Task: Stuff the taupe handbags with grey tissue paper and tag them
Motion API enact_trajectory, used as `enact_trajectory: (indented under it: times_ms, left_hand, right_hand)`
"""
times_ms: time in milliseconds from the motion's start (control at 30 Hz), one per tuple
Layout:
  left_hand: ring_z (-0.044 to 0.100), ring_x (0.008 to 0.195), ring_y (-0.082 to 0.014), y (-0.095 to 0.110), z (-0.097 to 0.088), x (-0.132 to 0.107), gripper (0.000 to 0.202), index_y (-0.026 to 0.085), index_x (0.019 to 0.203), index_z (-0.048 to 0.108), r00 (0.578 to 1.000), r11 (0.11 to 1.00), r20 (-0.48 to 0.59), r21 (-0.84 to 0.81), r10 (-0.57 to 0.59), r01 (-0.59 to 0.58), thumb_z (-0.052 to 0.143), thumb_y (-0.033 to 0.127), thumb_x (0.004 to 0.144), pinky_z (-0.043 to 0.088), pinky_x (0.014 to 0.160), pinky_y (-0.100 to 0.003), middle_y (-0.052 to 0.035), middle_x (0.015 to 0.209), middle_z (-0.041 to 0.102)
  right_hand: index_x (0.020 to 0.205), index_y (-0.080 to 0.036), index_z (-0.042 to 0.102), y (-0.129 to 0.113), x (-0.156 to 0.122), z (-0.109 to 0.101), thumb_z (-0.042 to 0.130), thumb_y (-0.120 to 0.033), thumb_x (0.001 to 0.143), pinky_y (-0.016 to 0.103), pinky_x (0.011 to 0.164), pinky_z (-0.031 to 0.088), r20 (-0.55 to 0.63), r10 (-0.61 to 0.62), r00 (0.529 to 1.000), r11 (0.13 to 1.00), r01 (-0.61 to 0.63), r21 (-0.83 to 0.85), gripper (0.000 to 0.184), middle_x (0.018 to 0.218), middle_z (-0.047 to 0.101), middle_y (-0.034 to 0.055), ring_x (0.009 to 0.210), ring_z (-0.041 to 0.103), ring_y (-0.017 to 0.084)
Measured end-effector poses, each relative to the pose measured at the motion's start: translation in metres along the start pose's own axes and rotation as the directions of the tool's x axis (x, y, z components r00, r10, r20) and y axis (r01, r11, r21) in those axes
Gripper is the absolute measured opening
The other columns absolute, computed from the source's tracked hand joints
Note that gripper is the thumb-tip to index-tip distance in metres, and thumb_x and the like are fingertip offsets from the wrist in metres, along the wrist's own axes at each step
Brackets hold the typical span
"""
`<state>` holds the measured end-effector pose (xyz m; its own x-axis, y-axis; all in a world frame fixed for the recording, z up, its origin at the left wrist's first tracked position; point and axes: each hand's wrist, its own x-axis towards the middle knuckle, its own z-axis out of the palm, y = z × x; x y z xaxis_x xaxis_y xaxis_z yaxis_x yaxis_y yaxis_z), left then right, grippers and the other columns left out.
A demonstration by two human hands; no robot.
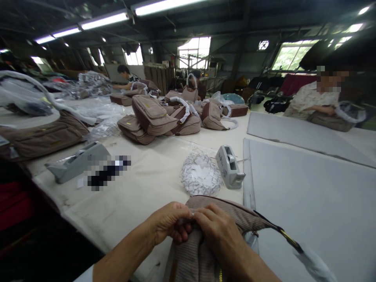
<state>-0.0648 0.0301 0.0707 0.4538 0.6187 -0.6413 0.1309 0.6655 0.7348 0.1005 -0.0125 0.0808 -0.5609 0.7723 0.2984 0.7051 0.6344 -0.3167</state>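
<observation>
Bag edge (pixel 201 202) sits between both hands: left hand (pixel 169 223) and right hand (pixel 216 231) pinch the ribbed fabric (pixel 188 258) close together above the worktop (pixel 123 207).

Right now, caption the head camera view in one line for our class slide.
Left hand and right hand pinch a ribbed taupe bag over a cloth-covered worktable.

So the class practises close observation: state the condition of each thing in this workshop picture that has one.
Left hand, pinching the bag's top edge.
Right hand, pinching the same edge alongside.
Taupe ribbed fabric bag, bunched up between both hands.
Bag strap, trailing rightward, its end wrapped in white plastic.
Grey tape dispenser, resting on the table.
White paper scrap heap, loosely bunched.
Stacked taupe bags, piled on the table.
Fluorescent ceiling tubes, lit.
</observation>
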Motion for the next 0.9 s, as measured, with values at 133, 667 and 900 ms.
enact_trajectory:
  times_ms: [133,667,900]
  left_hand:
    - [0.046,0.032,-0.0075,0.0,0.01,0.002,0.029,0.015,0.057,0.052,0.998,0.999,-0.03,0.005,0.054,-0.054,0.063,0.041,0.054,0.031,0.031,-0.016,0.0022,0.045,0.053]
    - [0.041,0.035,-0.0034,-0.018,0.015,0.002,0.052,0.016,0.063,0.045,0.99,0.976,-0.055,-0.169,0.132,-0.14,0.071,0.061,0.058,0.023,0.039,-0.016,0.0056,0.05,0.051]
    - [0.042,0.035,-0.0034,-0.021,0.014,0.004,0.054,0.016,0.062,0.044,0.991,0.972,-0.071,-0.195,0.116,-0.128,0.073,0.061,0.054,0.024,0.039,-0.015,0.006,0.049,0.05]
  right_hand:
    - [0.091,-0.017,0.067,0.015,0.006,-0.032,0.06,-0.012,0.081,0.029,0.067,0.05,-0.016,0.071,0.997,0.99,-0.068,0.126,0.014,0.087,0.068,0.0042,0.077,0.06,0.02]
    - [0.088,-0.012,0.056,0.235,0.04,-0.056,0.054,-0.028,0.09,0.017,0.045,0.039,0.396,0.912,0.106,-0.081,-0.9,0.429,0.016,0.07,0.051,-0.0034,0.051,0.043,0.005]
    - [0.079,-0.012,0.053,0.23,0.037,-0.074,0.055,-0.026,0.09,0.014,0.037,0.027,0.467,0.867,0.174,-0.174,-0.772,0.611,0.017,0.056,0.037,-0.009,0.04,0.029,0.002]
